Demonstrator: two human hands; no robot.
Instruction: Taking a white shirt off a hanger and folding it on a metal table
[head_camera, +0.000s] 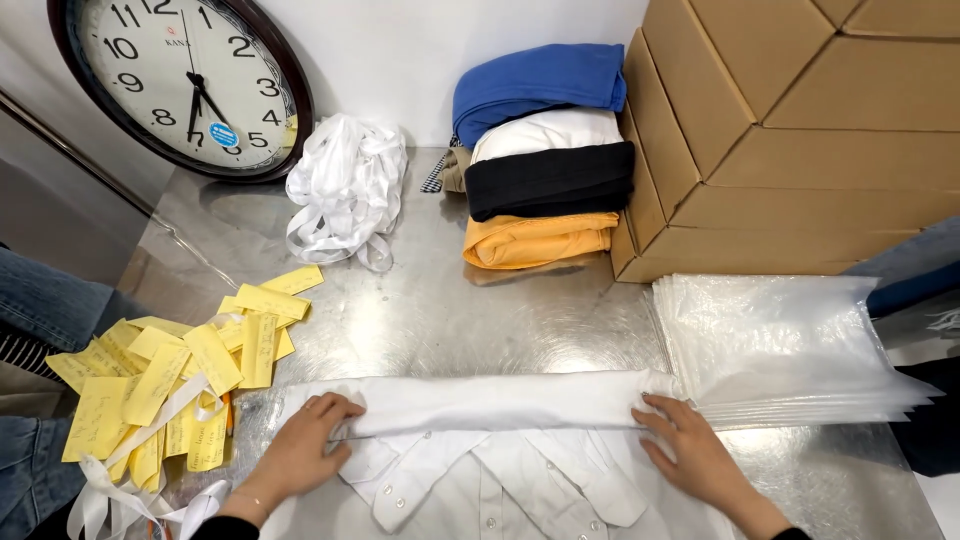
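A white collared shirt (500, 470) lies flat on the shiny metal table (450, 310), its far part folded into a long band (500, 398) across the table. My left hand (300, 450) presses on the left end of that band, fingers spread on the cloth. At the right end my right hand (690, 450) lies flat on the fabric, fingertips at the band's edge. The shirt's collar and button placket show between my two hands.
Yellow paper tags (170, 385) with white ribbons lie at the left. A bundle of white ribbon (345, 185) and a wall clock (180, 80) stand behind. Folded clothes (545, 150) are stacked beside cardboard boxes (800, 130). Clear plastic bags (780, 345) are piled at the right.
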